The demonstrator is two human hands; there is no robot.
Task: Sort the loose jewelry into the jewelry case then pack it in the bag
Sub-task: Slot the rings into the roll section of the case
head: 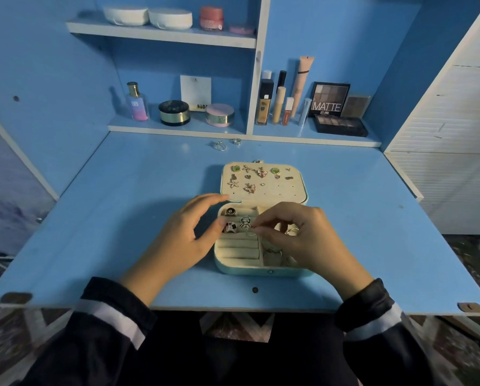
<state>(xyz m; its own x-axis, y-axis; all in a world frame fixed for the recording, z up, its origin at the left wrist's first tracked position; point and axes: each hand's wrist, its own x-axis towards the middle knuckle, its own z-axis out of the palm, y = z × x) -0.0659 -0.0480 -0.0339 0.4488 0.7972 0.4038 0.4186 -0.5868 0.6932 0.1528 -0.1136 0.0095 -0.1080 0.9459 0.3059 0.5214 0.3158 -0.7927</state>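
Note:
A small teal jewelry case (261, 270) lies open mid-desk. Its lid panel (272, 190) holds several earrings. Two rings sit in the cream ring rolls (237, 247) of the base. My right hand (297, 235) is over the base and pinches a silver ring (245, 222) between thumb and forefinger above the rolls. My left hand (188, 232) rests at the case's left edge, fingers relaxed, thumb near the rolls. Two loose silver rings (219, 145), (236, 141) lie on the desk behind the case. No bag is in view.
Behind the blue desk (122, 207), a low shelf carries a perfume bottle (136, 103), round compacts, makeup tubes and eyeshadow palettes (340, 125). An upper shelf holds white round boxes (149, 15). A white cabinet (450, 151) stands at the right.

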